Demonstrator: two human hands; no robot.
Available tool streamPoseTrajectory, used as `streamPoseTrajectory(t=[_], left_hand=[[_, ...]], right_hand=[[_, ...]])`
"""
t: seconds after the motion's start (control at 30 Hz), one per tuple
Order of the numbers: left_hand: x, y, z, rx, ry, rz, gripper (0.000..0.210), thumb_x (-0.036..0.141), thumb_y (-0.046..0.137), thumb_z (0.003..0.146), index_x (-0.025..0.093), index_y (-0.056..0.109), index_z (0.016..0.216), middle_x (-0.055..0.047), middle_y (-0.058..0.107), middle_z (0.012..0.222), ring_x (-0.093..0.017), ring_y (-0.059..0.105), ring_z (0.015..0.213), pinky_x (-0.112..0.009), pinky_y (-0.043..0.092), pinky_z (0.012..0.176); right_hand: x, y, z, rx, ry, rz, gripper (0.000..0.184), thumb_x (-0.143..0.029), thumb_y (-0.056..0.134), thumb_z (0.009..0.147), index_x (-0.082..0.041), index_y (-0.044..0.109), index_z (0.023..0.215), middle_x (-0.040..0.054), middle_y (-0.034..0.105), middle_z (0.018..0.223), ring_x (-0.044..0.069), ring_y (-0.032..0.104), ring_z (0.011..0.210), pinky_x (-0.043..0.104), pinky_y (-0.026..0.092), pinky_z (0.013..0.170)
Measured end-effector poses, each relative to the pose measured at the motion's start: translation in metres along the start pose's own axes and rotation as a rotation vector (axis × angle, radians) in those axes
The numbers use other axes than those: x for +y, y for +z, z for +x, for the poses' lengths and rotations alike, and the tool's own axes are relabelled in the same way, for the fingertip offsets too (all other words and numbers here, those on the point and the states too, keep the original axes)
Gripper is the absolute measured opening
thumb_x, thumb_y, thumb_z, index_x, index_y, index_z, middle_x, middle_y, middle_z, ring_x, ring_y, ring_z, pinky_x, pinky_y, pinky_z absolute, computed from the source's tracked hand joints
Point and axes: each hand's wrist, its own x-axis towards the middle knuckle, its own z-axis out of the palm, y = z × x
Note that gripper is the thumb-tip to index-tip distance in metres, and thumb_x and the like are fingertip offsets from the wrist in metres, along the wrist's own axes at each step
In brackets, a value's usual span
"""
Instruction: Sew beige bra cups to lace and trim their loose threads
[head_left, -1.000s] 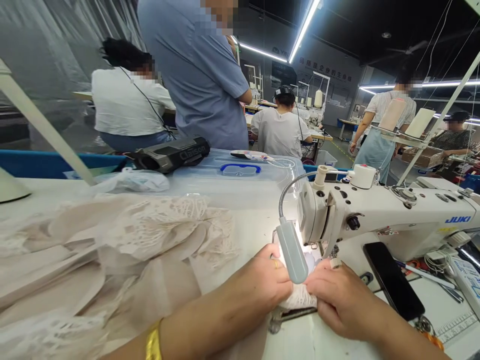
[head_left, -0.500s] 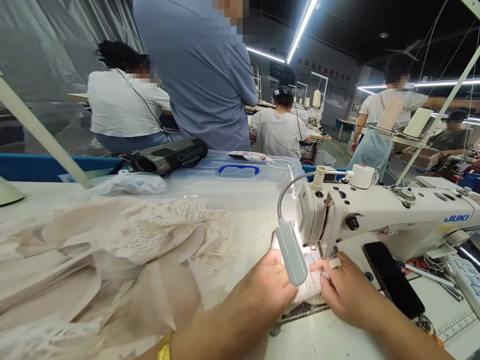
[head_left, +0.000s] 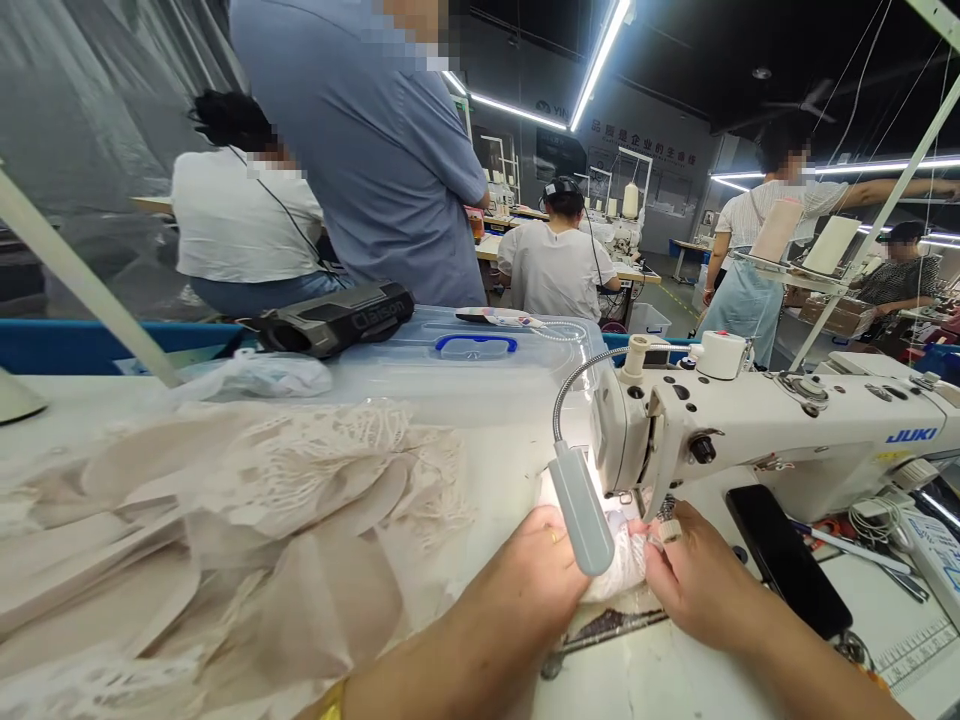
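Note:
White lace fabric (head_left: 619, 570) lies bunched under the needle end of a white sewing machine (head_left: 780, 420), brightly lit. From the left, my left hand (head_left: 536, 570) is closed on the fabric's edge; a grey lamp head (head_left: 583, 515) hides some of its fingertips. My right hand (head_left: 701, 575) pinches the fabric's right side between thumb and fingers, close to the presser foot. A ring-like band sits on one of its fingers. The needle itself cannot be made out.
Beige and lace garment pieces (head_left: 300, 540) cover the table's left. Behind them are a lidded clear box (head_left: 480, 375), a black speaker-like case (head_left: 337, 320) and a plastic bag (head_left: 255, 375). A phone (head_left: 787, 560) lies right of my right hand. Several people work beyond.
The lace has shifted slightly and bunches more between my hands. My left hand has moved a little, baring more of the machine's plate in front. The standing person in blue leans further left.

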Motion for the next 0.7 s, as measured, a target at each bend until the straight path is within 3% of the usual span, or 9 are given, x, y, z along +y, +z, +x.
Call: streamPoseTrajectory(t=[0.1,0.17,0.23,0.33,0.4,0.47,0.57,0.63,0.7], left_hand=[[0.006,-0.017,-0.007,-0.002,-0.030,-0.012,0.056,0.002,0.058,0.085,0.032,0.065,0.132,-0.006,0.076,0.130,-0.032,0.066,0.124,-0.053,0.046,0.112],[0.010,-0.023,-0.010,-0.048,-0.095,0.024,0.047,0.005,0.065,0.084,0.033,0.070,0.122,-0.005,0.076,0.125,-0.034,0.065,0.123,-0.062,0.039,0.115],[0.011,-0.025,-0.010,-0.095,-0.169,0.054,0.035,0.012,0.072,0.084,0.031,0.073,0.113,-0.006,0.076,0.125,-0.037,0.065,0.120,-0.067,0.040,0.111],[0.012,-0.023,-0.009,-0.085,-0.167,-0.071,0.044,0.010,0.070,0.084,0.030,0.068,0.123,-0.008,0.072,0.134,-0.035,0.065,0.123,-0.055,0.051,0.106],[0.012,-0.024,-0.011,-0.077,-0.097,-0.163,0.057,0.005,0.066,0.083,0.031,0.061,0.134,-0.007,0.069,0.139,-0.031,0.063,0.129,-0.048,0.050,0.112],[0.014,-0.027,-0.016,-0.093,-0.064,-0.163,0.061,0.003,0.065,0.081,0.030,0.060,0.136,-0.007,0.070,0.137,-0.029,0.064,0.127,-0.044,0.051,0.112],[0.018,-0.031,-0.022,-0.142,-0.110,0.008,0.040,0.006,0.066,0.082,0.027,0.070,0.116,-0.006,0.075,0.111,-0.030,0.070,0.100,-0.045,0.057,0.091],[0.020,-0.031,-0.021,-0.142,-0.105,0.129,0.028,0.007,0.065,0.083,0.025,0.072,0.103,-0.006,0.075,0.101,-0.030,0.068,0.091,-0.045,0.055,0.084],[0.020,-0.027,-0.017,-0.113,-0.038,0.187,0.031,0.005,0.063,0.082,0.024,0.071,0.104,-0.008,0.077,0.107,-0.032,0.068,0.098,-0.049,0.053,0.090]], right_hand=[[0.000,0.000,-0.005,0.086,-0.112,-0.012,0.024,-0.007,0.048,0.094,-0.018,0.063,0.108,0.0140,0.073,0.098,0.032,0.068,0.102,0.047,0.059,0.092],[-0.006,-0.001,-0.008,0.146,-0.220,-0.001,0.037,-0.004,0.049,0.089,-0.017,0.060,0.121,0.0136,0.074,0.102,0.032,0.068,0.100,0.047,0.058,0.094],[-0.016,-0.003,-0.009,0.141,-0.320,0.020,0.055,-0.002,0.051,0.084,-0.020,0.053,0.136,0.0138,0.074,0.119,0.032,0.067,0.111,0.049,0.054,0.102],[-0.030,-0.005,-0.008,0.071,-0.387,0.036,0.071,-0.003,0.053,0.085,-0.027,0.040,0.151,0.0117,0.063,0.149,0.031,0.059,0.134,0.047,0.048,0.109],[-0.032,-0.002,-0.005,0.050,-0.383,0.020,0.069,-0.004,0.055,0.086,-0.027,0.041,0.149,0.0102,0.066,0.145,0.029,0.062,0.128,0.045,0.049,0.104],[-0.026,0.003,-0.003,0.035,-0.341,-0.048,0.056,-0.001,0.055,0.085,-0.026,0.053,0.135,0.0071,0.074,0.122,0.027,0.067,0.107,0.044,0.050,0.098],[-0.010,0.011,-0.001,0.008,-0.220,-0.188,0.036,0.001,0.055,0.085,-0.024,0.064,0.110,0.0067,0.074,0.099,0.028,0.063,0.091,0.043,0.051,0.090],[-0.002,0.014,-0.001,0.011,-0.173,-0.216,0.030,-0.001,0.057,0.087,-0.022,0.066,0.107,0.0100,0.075,0.104,0.030,0.062,0.096,0.043,0.051,0.090],[0.002,0.014,-0.002,0.028,-0.163,-0.204,0.031,-0.002,0.058,0.087,-0.022,0.066,0.109,0.0112,0.075,0.112,0.030,0.062,0.101,0.044,0.050,0.095]])
